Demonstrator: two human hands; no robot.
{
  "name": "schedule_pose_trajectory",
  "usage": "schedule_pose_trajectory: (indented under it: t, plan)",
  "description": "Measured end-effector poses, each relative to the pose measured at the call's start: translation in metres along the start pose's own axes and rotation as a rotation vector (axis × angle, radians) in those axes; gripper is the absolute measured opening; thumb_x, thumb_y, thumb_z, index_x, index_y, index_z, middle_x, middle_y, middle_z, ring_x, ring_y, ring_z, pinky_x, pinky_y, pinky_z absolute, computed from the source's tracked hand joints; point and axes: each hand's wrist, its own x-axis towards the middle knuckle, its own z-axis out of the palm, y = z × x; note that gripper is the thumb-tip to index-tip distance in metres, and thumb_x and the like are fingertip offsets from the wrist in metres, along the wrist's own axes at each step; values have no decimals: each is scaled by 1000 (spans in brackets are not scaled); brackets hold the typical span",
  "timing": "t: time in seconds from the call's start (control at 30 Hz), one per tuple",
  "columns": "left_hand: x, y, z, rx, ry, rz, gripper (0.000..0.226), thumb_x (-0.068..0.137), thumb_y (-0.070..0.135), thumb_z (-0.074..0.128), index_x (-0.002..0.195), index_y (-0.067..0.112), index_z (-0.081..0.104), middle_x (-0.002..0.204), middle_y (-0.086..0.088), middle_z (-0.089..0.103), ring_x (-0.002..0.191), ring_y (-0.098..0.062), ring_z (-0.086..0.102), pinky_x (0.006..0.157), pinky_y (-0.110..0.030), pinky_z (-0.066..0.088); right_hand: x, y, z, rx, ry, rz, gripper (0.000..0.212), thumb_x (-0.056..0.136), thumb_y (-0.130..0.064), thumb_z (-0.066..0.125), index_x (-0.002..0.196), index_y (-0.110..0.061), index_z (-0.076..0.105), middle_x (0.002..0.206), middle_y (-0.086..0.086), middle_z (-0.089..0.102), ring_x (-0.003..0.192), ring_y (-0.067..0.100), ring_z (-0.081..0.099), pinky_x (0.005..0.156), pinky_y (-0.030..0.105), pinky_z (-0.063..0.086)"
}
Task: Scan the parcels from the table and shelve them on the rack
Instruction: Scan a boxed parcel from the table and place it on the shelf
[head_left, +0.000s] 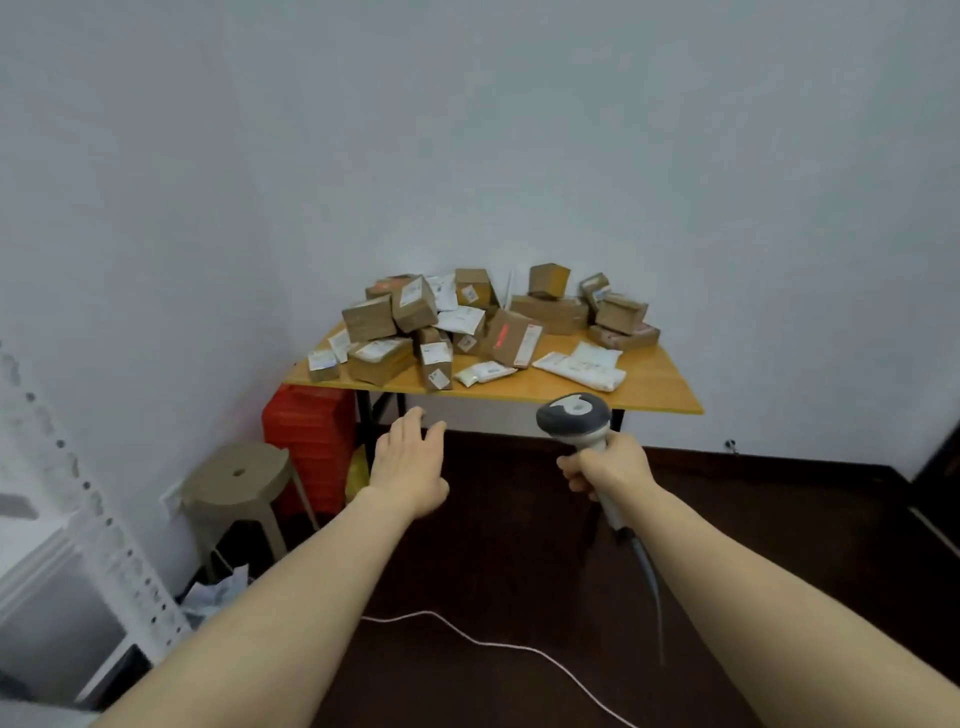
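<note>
A heap of brown cardboard parcels (410, 332) and white mailer bags (587, 366) covers the wooden table (654, 387) against the far wall. My left hand (410, 462) reaches forward below the table's front edge, fingers straight and holding nothing. My right hand (608, 465) grips the handle of a grey barcode scanner (574, 418), head up, its cable trailing down along my forearm. A white metal rack (93, 551) stands at the left edge, blurred.
A beige plastic stool (236, 480) stands left of the table, with a red crate stack (311, 441) behind it. A white cord (488, 644) runs across the dark floor. Crumpled bags (215, 592) lie beside the rack.
</note>
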Motion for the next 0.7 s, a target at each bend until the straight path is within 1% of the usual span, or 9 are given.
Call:
schedule_pose_trajectory:
  t: [0.17,0.37,0.5,0.57,0.7]
  plan:
    - [104,13,12,-61,-33,-8,81,85,29,65,150,17,19,154,-16,11,142,-33,16,112,-43,26,78,-1,-12,15,74,63,10,76,-9,74,73,-10,65,55,-2,66,48,11,62,45,25,42]
    - [199,40,51,-67,-106,34,85,83,33,67,150,18,19,154,-15,12,142,-32,18,112,-43,27,164,11,-22,88,104,147,11,76,-6,75,78,-9,64,58,2,67,46,13,61,48,29,43]
    - [265,58,68,-76,-126,5,84,81,36,69,148,16,23,153,-15,14,140,-32,21,110,-43,30,238,10,-24,162,82,157,12,76,-4,74,81,-8,64,60,4,67,50,16,61,51,30,42]
    - [300,66,73,-97,-123,-19,87,80,38,70,148,16,22,153,-14,16,140,-31,23,109,-43,32,277,7,-25,188,60,149,12,77,-5,73,85,-7,64,62,4,67,49,14,60,50,28,43]
    - [366,86,80,-140,-146,-86,91,79,40,70,150,15,19,151,-14,19,138,-32,26,110,-41,32,355,1,-34,177,-28,157,8,80,-7,71,84,-8,64,68,5,68,53,13,61,52,27,45]
